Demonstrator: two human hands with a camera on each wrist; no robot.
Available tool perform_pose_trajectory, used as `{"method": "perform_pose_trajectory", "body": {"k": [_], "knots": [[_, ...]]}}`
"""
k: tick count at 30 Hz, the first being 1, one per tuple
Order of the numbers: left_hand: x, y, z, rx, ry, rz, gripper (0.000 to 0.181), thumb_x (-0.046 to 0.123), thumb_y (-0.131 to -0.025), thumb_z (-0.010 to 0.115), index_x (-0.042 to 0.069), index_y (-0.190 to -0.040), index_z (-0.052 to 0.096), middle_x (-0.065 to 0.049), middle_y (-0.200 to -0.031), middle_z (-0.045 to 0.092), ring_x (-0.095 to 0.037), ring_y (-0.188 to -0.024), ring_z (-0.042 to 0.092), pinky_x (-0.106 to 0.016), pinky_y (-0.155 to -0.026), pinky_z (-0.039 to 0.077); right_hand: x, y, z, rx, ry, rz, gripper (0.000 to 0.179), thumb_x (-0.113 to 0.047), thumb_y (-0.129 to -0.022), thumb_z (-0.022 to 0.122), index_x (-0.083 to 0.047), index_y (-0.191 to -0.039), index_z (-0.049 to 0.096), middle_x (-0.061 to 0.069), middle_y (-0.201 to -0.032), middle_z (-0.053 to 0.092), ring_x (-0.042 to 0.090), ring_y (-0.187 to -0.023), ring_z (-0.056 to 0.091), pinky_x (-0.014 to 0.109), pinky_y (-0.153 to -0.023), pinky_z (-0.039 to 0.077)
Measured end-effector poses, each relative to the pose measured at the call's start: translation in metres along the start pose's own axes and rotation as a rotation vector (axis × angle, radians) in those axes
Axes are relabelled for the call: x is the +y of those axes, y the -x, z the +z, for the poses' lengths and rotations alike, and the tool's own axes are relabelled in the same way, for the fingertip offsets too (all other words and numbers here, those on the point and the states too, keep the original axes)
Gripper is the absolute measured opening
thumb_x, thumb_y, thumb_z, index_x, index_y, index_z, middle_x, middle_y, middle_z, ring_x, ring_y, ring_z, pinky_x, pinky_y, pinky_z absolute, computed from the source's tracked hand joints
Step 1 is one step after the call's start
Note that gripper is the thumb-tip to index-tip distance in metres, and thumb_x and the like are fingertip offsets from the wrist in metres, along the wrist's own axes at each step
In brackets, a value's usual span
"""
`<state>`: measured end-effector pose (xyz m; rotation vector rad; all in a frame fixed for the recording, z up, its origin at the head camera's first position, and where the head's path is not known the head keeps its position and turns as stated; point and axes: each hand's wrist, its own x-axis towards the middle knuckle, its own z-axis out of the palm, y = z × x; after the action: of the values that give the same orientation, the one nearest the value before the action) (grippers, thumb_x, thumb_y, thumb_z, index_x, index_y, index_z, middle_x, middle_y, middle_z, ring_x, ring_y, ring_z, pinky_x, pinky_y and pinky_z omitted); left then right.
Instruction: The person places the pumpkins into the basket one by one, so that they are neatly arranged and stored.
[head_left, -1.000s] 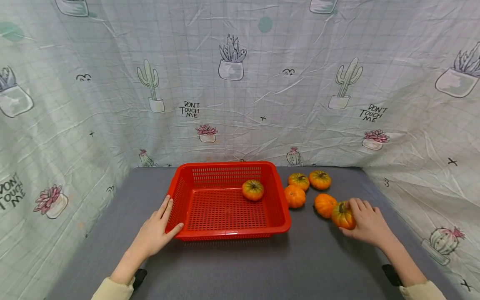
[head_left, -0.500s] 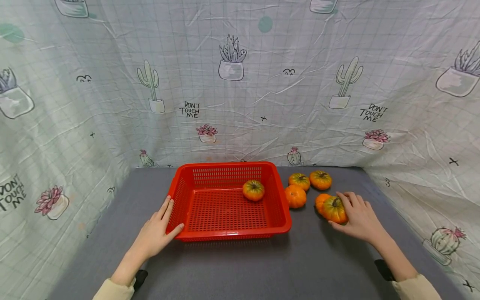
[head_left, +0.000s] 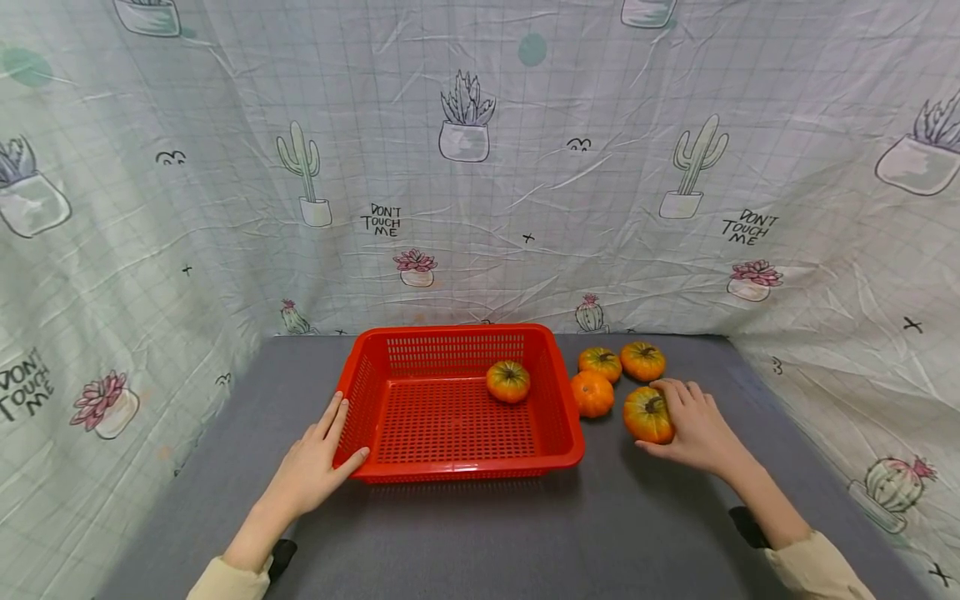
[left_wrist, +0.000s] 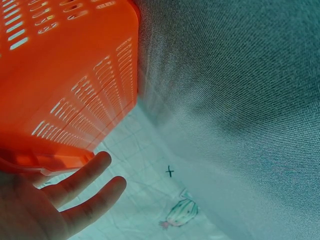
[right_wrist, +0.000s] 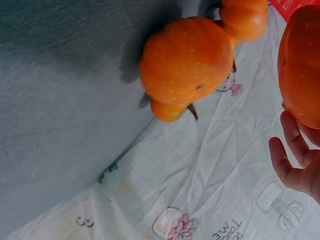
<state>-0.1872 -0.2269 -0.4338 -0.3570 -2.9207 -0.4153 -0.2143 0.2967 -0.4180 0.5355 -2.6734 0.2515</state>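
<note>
My right hand (head_left: 693, 425) grips a small orange-green pumpkin (head_left: 648, 415) by its right side. In the right wrist view this pumpkin (right_wrist: 305, 65) is at the right edge, raised off the grey table. An orange pumpkin (right_wrist: 187, 60) lies on the table behind it, covered by the held one in the head view. The red perforated basket (head_left: 453, 471) stands left of centre, with one pumpkin (head_left: 507, 382) inside near its right wall. My left hand (head_left: 309, 462) rests on the basket's front left corner, fingers extended along the rim; two fingers (left_wrist: 95, 200) show straight below it.
Three pumpkins sit right of the basket: a plain orange one (head_left: 592, 394) close to its wall, and behind it two greenish ones, the nearer (head_left: 599, 364) and the farther (head_left: 642, 361). A cactus-print curtain (head_left: 480, 242) encloses the grey table (head_left: 480, 542) at the back and sides.
My right hand has carried the held pumpkin leftward, over the orange pumpkin, which is now hidden in the head view. My left hand and the basket have stayed put.
</note>
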Motion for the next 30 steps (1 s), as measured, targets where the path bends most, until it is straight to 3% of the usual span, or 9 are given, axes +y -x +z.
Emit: {"method": "perform_pose_trajectory", "body": {"k": [7,18,30], "knots": [[-0.001,-0.001,0.000,0.001,0.002,0.002,0.081,0.055,-0.085,0.044,0.002,-0.141,0.021,-0.014,-0.149,0.016,-0.042,-0.112,0.045,-0.057,-0.081,0.041,-0.011,-0.012,0.003,-0.019,-0.014,-0.031,0.089,-0.051,-0.052,0.079,-0.003,-0.119,0.047,0.012,-0.106,0.054,0.030,-0.092,0.043,0.042,-0.072,0.032],[-0.001,-0.001,0.000,0.002,0.002,0.005,0.081,0.054,-0.084,0.046,0.002,-0.141,0.021,-0.015,-0.149,0.017,-0.045,-0.112,0.045,-0.057,-0.083,0.041,-0.029,-0.029,0.008,0.055,-0.046,-0.106,0.090,-0.055,-0.053,0.077,-0.003,-0.121,0.047,0.014,-0.113,0.052,0.029,-0.100,0.044,0.042,-0.073,0.037],[0.000,0.001,-0.001,0.003,0.000,0.005,0.081,0.055,-0.085,0.045,0.002,-0.141,0.021,-0.015,-0.149,0.017,-0.045,-0.112,0.045,-0.057,-0.083,0.040,-0.043,-0.044,0.013,0.057,-0.135,-0.127,0.091,-0.053,-0.057,0.076,-0.004,-0.126,0.044,0.015,-0.113,0.051,0.031,-0.104,0.044,0.051,-0.086,0.036]]}}
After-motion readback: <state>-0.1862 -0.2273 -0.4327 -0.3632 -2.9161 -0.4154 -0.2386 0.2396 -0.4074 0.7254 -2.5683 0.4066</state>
